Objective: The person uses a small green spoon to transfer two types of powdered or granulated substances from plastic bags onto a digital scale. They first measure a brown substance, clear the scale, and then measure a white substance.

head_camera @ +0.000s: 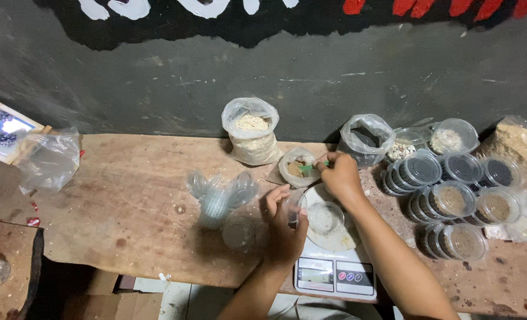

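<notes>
Green scoop pinched in right hand over powder bag, left hand gripping small clear cup nr scale

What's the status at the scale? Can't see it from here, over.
Right hand holds green scoop over small bag of brown powder. Left hand steadies clear cup beside scale. Nothing blocking either hand.

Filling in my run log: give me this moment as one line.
left hand: holds small clear cup by scale | right hand: green scoop in bag of brown powder | filled lidded cups at right
</notes>
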